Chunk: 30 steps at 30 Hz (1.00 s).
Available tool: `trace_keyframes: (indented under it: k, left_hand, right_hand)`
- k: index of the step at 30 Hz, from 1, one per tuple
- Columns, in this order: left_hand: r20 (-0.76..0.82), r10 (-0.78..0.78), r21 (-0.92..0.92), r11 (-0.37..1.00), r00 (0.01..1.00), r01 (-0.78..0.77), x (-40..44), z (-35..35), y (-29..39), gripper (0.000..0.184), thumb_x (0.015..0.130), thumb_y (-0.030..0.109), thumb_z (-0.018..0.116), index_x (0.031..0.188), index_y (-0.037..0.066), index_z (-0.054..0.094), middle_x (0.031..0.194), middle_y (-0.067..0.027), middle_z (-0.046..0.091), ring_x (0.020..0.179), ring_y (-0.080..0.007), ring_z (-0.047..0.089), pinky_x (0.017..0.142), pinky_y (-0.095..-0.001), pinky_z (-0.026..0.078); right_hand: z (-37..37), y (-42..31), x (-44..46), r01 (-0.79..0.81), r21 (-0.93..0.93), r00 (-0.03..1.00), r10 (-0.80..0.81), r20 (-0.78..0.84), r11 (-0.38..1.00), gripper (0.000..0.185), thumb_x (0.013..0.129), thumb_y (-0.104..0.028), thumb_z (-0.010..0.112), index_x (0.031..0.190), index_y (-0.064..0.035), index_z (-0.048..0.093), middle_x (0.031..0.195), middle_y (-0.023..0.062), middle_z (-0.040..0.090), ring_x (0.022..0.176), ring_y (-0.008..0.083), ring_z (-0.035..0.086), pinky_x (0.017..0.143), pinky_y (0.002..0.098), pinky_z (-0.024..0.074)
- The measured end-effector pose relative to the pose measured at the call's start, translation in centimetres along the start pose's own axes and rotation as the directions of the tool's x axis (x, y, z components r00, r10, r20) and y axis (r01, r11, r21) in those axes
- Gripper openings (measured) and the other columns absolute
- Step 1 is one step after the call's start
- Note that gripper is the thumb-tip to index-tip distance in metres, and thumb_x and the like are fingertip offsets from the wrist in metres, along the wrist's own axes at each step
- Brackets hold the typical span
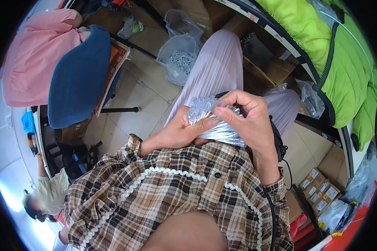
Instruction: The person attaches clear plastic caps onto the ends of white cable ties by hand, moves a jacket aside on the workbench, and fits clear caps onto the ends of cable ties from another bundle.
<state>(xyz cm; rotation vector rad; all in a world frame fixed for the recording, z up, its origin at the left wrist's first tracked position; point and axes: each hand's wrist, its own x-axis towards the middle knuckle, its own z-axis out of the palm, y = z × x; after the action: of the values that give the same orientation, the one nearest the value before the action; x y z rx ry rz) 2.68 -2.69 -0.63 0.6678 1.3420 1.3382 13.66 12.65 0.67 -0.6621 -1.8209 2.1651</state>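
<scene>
A thick bundle of thin silvery-white sticks (223, 132) with clear plastic ends (201, 105) lies across my lap. My left hand (183, 129) is wrapped around the bundle from the left, its thumb lying over the sticks. On the right side, my right hand (250, 119) is closed in a pinch, thumb and forefinger together at the clear ends. What exactly sits between those fingertips is too small to make out, though it looks like one of the clear ends. The lower part of the bundle is partly hidden behind my right hand.
Ahead on the floor, a clear plastic bag (181, 58) holds many small silvery pieces. A blue chair (77, 79) with a seated person stands left. A green jacket (343, 62) covers the table edge at right. Cardboard boxes (320, 190) sit low right; another person works lower left.
</scene>
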Motion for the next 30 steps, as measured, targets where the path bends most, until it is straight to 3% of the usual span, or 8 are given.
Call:
trace_keyframes:
  k: [5, 10, 19, 25, 30]
  left_hand:
    - [0.031, -0.071, 0.007, 0.997, 0.997, 0.071, 0.1, 0.0, 0.1, 0.019, 0.097, 0.016, 0.052, 0.082, 0.006, 0.058, 0.056, 0.0035, 0.050, 0.048, -0.0027, 0.039, 0.041, -0.0173, 0.030]
    - [0.072, -0.064, -0.008, 0.998, 0.995, 0.064, 0.3, -0.1, 0.3, 0.020, 0.098, 0.016, 0.052, 0.080, 0.007, 0.057, 0.055, 0.0033, 0.049, 0.047, -0.0028, 0.039, 0.040, -0.0177, 0.030]
    - [0.137, -0.138, 0.010, 0.990, 0.981, 0.138, 0.4, -0.3, 0.2, 0.023, 0.098, 0.017, 0.053, 0.077, 0.008, 0.056, 0.053, 0.0034, 0.048, 0.046, -0.0028, 0.039, 0.039, -0.0177, 0.030]
    - [0.129, -0.193, 0.001, 0.981, 0.973, 0.195, 0.6, -0.2, 0.6, 0.023, 0.098, 0.017, 0.052, 0.077, 0.008, 0.056, 0.052, 0.0032, 0.047, 0.047, -0.0032, 0.039, 0.040, -0.0177, 0.031]
    - [0.121, -0.136, -0.047, 0.989, 0.983, 0.143, 0.5, 0.0, 0.5, 0.022, 0.097, 0.015, 0.053, 0.077, 0.007, 0.057, 0.052, 0.0028, 0.048, 0.047, -0.0037, 0.041, 0.041, -0.0174, 0.032]
  right_hand:
    - [-0.3, 0.3, 0.0, -0.012, -0.073, 0.999, 0.016, 0.050, 0.997, 0.011, 0.072, -0.005, 0.071, 0.076, 0.0021, 0.064, 0.067, 0.0022, 0.060, 0.060, 0.0078, 0.046, 0.059, 0.0198, 0.0396]
    - [0.4, -0.3, 0.2, 0.031, 0.003, 1.000, -0.031, 0.006, 1.000, 0.011, 0.072, -0.005, 0.071, 0.077, 0.0022, 0.064, 0.065, 0.0023, 0.060, 0.060, 0.0081, 0.046, 0.058, 0.0195, 0.0388]
    - [-0.5, 0.7, -0.1, 0.064, -0.172, 0.994, -0.046, 0.104, 0.983, 0.010, 0.072, -0.001, 0.070, 0.081, 0.0016, 0.067, 0.074, 0.0025, 0.064, 0.065, 0.0073, 0.050, 0.062, 0.0181, 0.0397]
    - [0.1, -0.1, -0.3, -0.010, -0.075, 1.000, 0.011, 0.016, 0.997, 0.009, 0.072, -0.001, 0.071, 0.080, 0.0025, 0.068, 0.073, 0.0021, 0.064, 0.062, 0.0069, 0.049, 0.059, 0.0180, 0.0396]
    - [-0.1, 0.0, -0.3, -0.028, -0.042, 1.000, 0.028, -0.003, 0.999, 0.011, 0.072, -0.005, 0.072, 0.076, 0.0027, 0.066, 0.066, 0.0025, 0.061, 0.059, 0.0081, 0.046, 0.057, 0.0197, 0.0386]
